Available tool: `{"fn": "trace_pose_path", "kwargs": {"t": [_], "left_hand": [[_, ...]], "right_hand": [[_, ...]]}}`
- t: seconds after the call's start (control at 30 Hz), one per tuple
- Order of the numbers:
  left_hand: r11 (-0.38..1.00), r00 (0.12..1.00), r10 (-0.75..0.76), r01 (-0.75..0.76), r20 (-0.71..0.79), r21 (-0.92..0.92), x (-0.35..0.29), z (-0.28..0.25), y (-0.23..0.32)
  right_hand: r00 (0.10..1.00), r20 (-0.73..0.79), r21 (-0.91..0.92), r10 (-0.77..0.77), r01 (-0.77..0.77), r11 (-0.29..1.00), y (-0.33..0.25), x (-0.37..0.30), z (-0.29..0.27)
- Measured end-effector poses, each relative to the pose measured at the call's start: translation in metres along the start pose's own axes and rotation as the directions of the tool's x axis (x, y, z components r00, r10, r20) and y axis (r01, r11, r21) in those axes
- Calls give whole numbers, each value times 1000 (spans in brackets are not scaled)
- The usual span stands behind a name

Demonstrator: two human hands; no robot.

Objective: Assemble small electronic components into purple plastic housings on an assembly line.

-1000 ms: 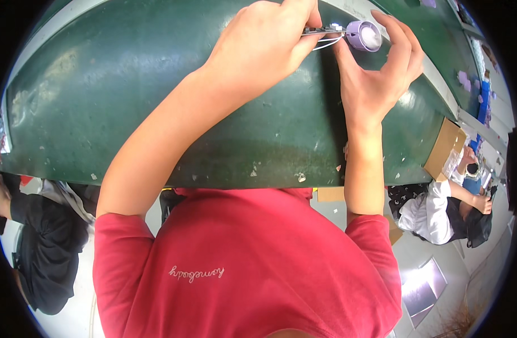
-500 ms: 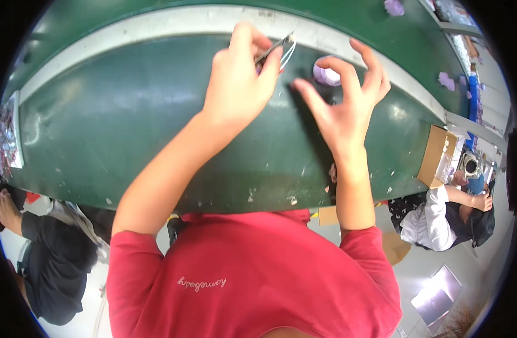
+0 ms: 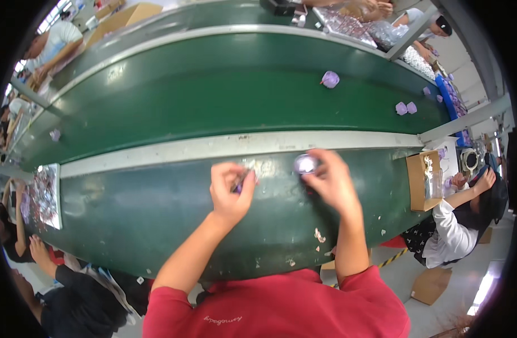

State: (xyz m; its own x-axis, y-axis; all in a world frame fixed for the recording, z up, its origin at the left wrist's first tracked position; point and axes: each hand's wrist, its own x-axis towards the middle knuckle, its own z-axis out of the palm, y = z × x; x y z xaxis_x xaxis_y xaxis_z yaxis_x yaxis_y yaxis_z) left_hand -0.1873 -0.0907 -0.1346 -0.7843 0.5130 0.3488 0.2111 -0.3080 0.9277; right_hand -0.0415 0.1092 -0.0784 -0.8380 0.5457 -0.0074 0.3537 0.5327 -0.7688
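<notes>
My left hand [image 3: 231, 194] is closed over the green work surface, pinching a small dark-and-purple piece [image 3: 239, 185]. Fingers cover most of that piece, so its kind stays hidden. To the right, my right hand [image 3: 338, 183] grips a small round purple piece [image 3: 305, 164] between thumb and fingers. A bright, shiny centre shows on its upper face. The two hands are apart, both on the near side of the pale rail [image 3: 230, 147].
Beyond the rail, a green belt [image 3: 202, 96] carries several purple pieces, one of them [image 3: 330, 79] at centre right. An open cardboard box [image 3: 417, 183] stands at right. A tray of shiny bits [image 3: 47, 194] is at left. Several people are nearby, including one in white sleeves [image 3: 453, 236].
My view has tilted up, showing more of the belt. My right hand, open beside the round purple piece before, has closed on it. The left hand still pinches its piece; white wires showed there earlier.
</notes>
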Motion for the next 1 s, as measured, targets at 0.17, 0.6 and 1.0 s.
{"fn": "trace_pose_path", "kwargs": {"t": [0.17, 0.6, 1.0], "left_hand": [[974, 970, 220, -223, 105, 23, -12, 0, -8], [972, 981, -148, 121, 125, 201, 10, 11, -9], [925, 914, -349, 300, 206, 234, 21, 12, -1]], "right_hand": [[966, 188, 752, -175, -27, 658, -21, 13, 34], [961, -238, 439, 139, -22, 898, 27, 40, 50], [919, -355, 418, 173, -10, 908, 27, 38, 54]]}}
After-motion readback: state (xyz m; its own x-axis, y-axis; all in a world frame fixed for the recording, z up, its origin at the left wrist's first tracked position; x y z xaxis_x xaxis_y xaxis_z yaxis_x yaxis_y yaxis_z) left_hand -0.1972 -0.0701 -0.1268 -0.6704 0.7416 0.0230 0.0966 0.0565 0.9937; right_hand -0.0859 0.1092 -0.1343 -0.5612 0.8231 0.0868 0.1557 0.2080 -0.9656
